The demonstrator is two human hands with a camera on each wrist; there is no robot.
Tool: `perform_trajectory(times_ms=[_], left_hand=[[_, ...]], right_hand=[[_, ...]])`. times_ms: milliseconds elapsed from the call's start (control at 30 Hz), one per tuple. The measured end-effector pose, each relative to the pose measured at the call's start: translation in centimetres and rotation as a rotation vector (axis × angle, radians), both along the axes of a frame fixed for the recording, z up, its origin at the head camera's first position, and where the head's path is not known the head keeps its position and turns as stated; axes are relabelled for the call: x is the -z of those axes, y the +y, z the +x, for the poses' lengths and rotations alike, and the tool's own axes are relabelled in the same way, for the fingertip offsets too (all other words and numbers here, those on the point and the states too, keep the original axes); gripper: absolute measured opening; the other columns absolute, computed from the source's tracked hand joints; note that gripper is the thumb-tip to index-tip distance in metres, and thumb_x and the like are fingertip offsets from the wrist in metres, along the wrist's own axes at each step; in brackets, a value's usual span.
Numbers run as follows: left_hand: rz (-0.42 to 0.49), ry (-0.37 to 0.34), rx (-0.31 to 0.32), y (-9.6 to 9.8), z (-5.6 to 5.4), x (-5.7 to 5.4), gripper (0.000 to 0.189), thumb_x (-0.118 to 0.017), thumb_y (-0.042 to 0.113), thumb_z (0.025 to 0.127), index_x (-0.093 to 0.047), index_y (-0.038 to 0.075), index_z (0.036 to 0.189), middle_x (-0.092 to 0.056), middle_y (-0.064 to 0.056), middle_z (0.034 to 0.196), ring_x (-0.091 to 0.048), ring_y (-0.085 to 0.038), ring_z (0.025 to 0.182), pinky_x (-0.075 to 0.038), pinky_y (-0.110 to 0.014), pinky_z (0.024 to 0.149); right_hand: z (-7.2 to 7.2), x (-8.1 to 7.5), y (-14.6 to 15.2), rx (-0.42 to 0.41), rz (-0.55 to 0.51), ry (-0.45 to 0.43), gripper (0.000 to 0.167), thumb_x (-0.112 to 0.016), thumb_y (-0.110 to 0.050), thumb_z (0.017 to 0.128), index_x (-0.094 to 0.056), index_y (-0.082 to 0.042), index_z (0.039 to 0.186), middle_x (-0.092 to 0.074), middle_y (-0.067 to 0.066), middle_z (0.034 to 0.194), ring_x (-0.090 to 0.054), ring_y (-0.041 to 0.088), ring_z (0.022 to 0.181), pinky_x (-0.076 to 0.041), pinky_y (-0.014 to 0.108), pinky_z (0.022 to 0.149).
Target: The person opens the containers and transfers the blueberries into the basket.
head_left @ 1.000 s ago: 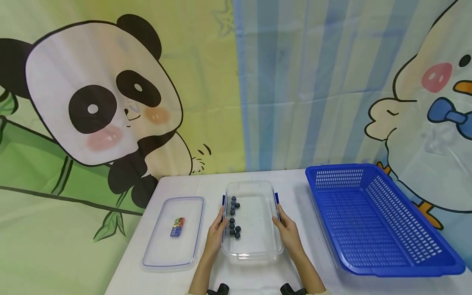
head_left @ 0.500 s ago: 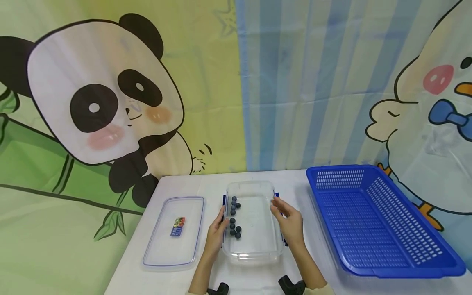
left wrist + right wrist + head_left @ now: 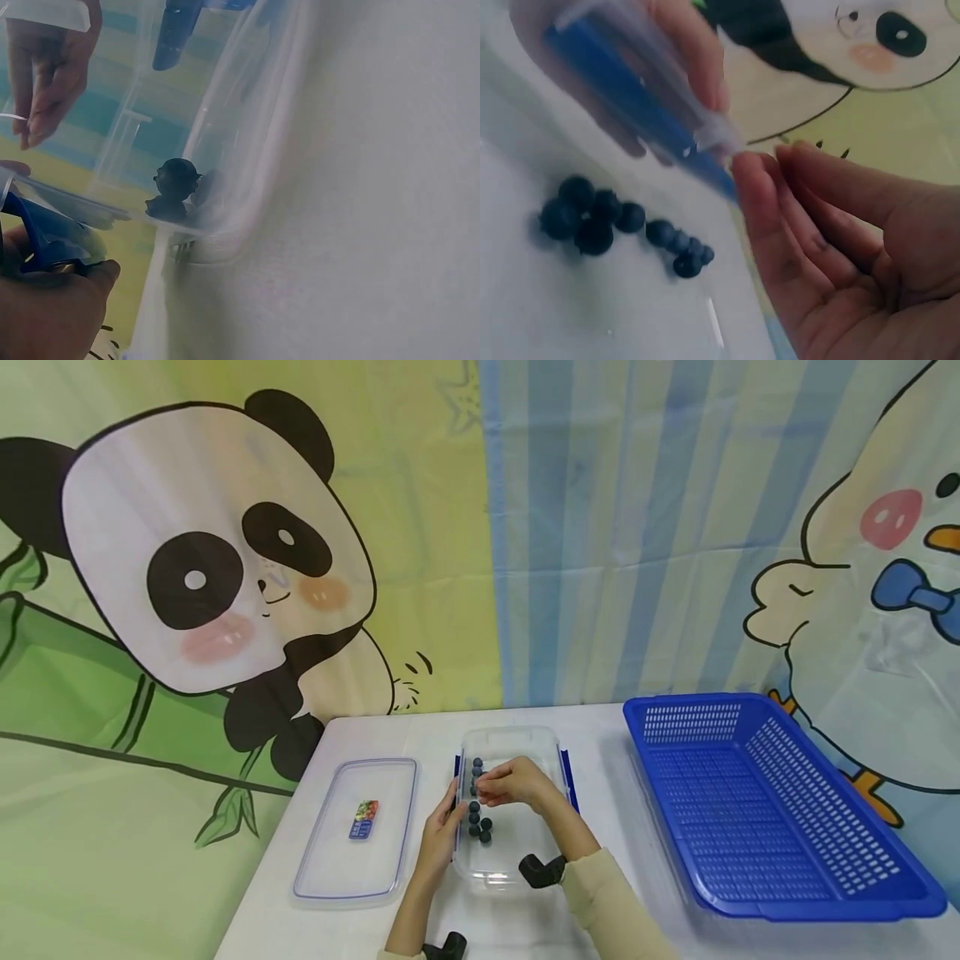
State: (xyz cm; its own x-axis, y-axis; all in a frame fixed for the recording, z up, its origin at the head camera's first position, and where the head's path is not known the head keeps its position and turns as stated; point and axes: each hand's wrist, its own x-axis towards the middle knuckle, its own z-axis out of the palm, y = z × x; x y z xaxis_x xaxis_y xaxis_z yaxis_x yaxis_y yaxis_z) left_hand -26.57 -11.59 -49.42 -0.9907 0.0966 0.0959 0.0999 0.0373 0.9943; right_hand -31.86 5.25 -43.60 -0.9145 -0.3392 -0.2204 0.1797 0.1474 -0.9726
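A clear plastic container with blue side latches sits on the table, tilted toward me in the head view. Several blueberries lie along its left side. My left hand grips the container's left wall, thumb over the rim and fingers at the blue latch. Over the container, my right hand reaches across to that left side, overlapping the upper blueberries in the head view. Its thumb and fingertips come together close to the rim, slightly bent, with nothing visible between them.
Left of the container lies a clear lid with a blue seal and a colourful label. A large blue slotted basket stands on the right. Behind the white table hangs a cartoon-print curtain.
My right hand has let go of the container's right side and moved left over the blueberries. The right latch now hangs outward. My left hand stays on the left wall.
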Motion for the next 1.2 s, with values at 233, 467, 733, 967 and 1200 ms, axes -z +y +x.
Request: perform_trajectory(times_ms=[233,467,733,967,1200], left_hand=[[0.016,0.006,0.016,0.0,-0.1,0.4,0.053,-0.047,0.018,0.098,-0.026,0.003,0.144,-0.022,-0.015,0.148,-0.021,-0.028,0.135,-0.019,-0.04,0.11],[0.041,0.015,0.024,-0.1,-0.2,0.7,0.052,-0.047,0.015,0.097,-0.027,0.003,0.144,-0.019,-0.015,0.149,-0.018,-0.026,0.136,-0.016,-0.035,0.111],[0.038,0.017,0.015,-0.2,-0.2,0.6,0.052,-0.048,0.016,0.097,-0.028,0.003,0.143,-0.019,-0.016,0.149,-0.016,-0.026,0.137,-0.015,-0.036,0.111],[0.035,0.016,0.018,-0.2,-0.2,0.6,0.051,-0.047,0.013,0.097,-0.028,0.003,0.143,-0.02,-0.015,0.149,-0.017,-0.027,0.137,-0.015,-0.036,0.111],[0.018,0.015,0.015,-0.3,-0.3,0.8,0.054,-0.049,0.02,0.097,-0.028,0.003,0.144,-0.019,-0.015,0.149,-0.016,-0.027,0.137,-0.015,-0.037,0.111]], right_hand=[[-2.8,1.1,0.0,-0.216,0.209,-0.138,0.012,-0.066,0.001,0.082,-0.068,0.009,0.091,-0.068,0.018,0.081,-0.068,0.025,0.073,-0.057,0.036,0.072],[-4.1,2.9,-0.4,-0.191,0.336,-0.2,0.008,-0.07,0.003,0.077,-0.071,0.005,0.085,-0.069,0.013,0.075,-0.067,0.02,0.067,-0.057,0.032,0.069],[-4.5,4.3,-0.3,-0.197,0.474,-0.255,0.006,-0.072,-0.001,0.077,-0.073,-0.001,0.083,-0.07,0.009,0.076,-0.066,0.013,0.065,-0.056,0.025,0.067],[-4.2,4.4,-0.1,-0.251,0.515,-0.247,0.007,-0.073,-0.006,0.077,-0.074,-0.003,0.084,-0.07,0.01,0.077,-0.065,0.013,0.068,-0.056,0.027,0.069],[-4.0,4.6,-0.6,-0.241,0.504,-0.255,0.01,-0.075,-0.009,0.076,-0.074,-0.003,0.084,-0.07,0.01,0.076,-0.065,0.013,0.066,-0.056,0.027,0.071]])
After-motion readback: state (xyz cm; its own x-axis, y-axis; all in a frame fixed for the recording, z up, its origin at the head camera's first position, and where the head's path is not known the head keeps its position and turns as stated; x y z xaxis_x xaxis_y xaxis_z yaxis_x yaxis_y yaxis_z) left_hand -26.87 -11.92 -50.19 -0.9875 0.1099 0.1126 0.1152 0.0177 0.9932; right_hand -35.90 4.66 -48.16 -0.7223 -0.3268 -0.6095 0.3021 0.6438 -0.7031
